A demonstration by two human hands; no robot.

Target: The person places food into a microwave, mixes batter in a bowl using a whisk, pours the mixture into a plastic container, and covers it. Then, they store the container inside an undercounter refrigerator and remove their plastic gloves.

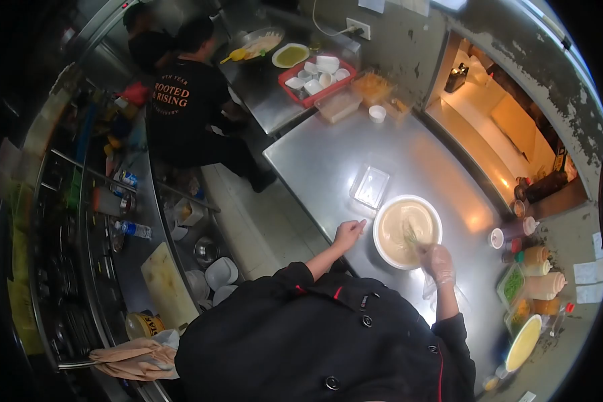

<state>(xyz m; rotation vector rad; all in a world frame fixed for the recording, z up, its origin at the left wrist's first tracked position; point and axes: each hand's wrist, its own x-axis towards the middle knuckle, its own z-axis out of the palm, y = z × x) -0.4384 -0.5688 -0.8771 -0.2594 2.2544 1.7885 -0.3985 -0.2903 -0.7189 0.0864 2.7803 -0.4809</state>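
Right of centre in the frame I judge I'm stirring, my clear-gloved right hand [439, 262] wrapped around an apparent wire whisk [412, 235] in a round white tub [376, 232] of creamy beige sauce [395, 224], my half-curled left hand [349, 234] seemingly empty, and steady circling seems called for.

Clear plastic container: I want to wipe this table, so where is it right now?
In the head view, the clear plastic container lies on the steel table, just up and left of the white tub and beyond the left hand.
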